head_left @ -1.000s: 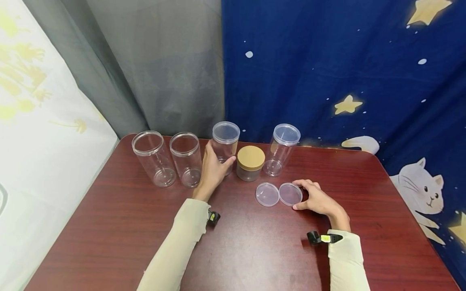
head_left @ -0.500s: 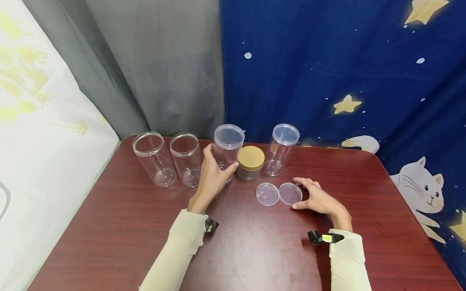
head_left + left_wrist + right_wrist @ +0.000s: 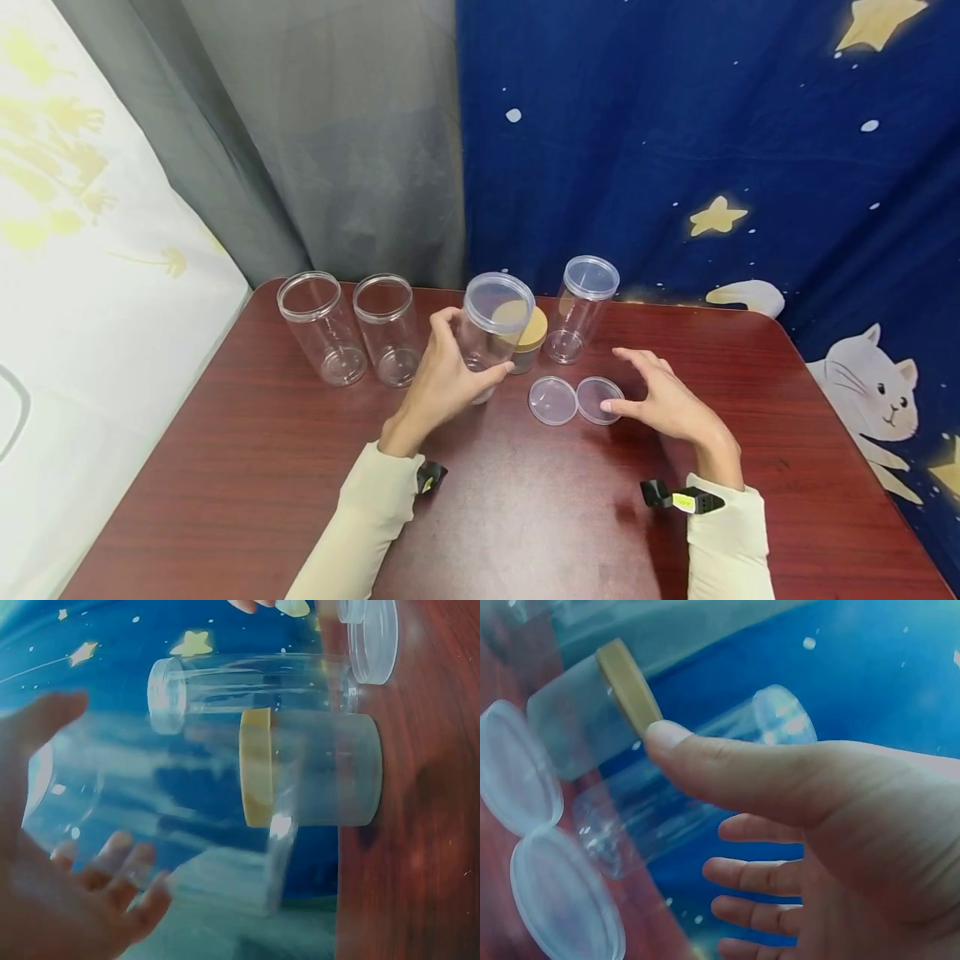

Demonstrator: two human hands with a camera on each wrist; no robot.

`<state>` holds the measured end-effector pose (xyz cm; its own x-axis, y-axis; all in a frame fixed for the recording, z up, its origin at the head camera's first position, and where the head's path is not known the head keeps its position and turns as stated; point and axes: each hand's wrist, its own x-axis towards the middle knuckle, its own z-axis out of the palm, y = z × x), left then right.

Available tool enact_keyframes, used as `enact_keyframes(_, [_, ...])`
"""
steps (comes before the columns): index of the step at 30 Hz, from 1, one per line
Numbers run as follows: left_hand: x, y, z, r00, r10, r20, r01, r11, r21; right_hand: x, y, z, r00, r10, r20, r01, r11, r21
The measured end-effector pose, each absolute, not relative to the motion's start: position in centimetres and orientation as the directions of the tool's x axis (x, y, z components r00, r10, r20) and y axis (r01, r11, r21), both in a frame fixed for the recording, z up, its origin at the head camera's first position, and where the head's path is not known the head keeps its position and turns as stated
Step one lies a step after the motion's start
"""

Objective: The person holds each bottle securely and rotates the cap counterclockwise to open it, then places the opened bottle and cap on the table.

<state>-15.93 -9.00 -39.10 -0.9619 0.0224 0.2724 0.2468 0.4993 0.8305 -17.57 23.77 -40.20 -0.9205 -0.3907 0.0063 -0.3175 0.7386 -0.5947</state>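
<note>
My left hand (image 3: 438, 379) grips a tall clear plastic jar (image 3: 483, 333) with a translucent lid on top, fingers behind it and thumb at its near side. In the left wrist view this jar (image 3: 202, 802) is raised off the table. It partly covers a short jar with a tan lid (image 3: 534, 329). My right hand (image 3: 675, 404) hovers with fingers spread and holds nothing. Its thumb overlaps the right-hand one of two loose clear lids (image 3: 592, 392); the other lid (image 3: 552, 400) lies beside it, edges touching or nearly so.
Two tall lidless jars, one at the far left (image 3: 322, 333) and one beside it (image 3: 386, 333), stand upright near the back edge. A tall lidded jar (image 3: 581, 308) stands behind the loose lids. Curtains (image 3: 637, 150) hang behind the reddish-brown table (image 3: 525, 517).
My left hand has lifted the lidded jar and brought it nearer and rightward, in front of the tan-lidded jar. My right hand has risen slightly away from the loose lids, which stay put.
</note>
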Motion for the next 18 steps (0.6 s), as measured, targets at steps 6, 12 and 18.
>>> enact_keyframes(6, [-15.8,-9.2,-39.2,-0.936,0.281,0.214,0.336,0.517,0.787,-16.7,22.2,-38.5,-0.908,-0.404,0.115,-0.382,0.682,-0.623])
enact_keyframes(12, [-15.6,-9.0,-39.6,-0.874,0.437,0.211,0.437,0.518,0.736,-16.0,20.1,-37.4,-0.871,-0.429,0.238,-0.474,0.613,-0.632])
enact_keyframes(18, [-15.6,-8.8,-39.8,-0.864,0.451,0.225,0.458,0.515,0.724,-15.6,18.6,-37.3,-0.843,-0.435,0.316,-0.523,0.528,-0.669])
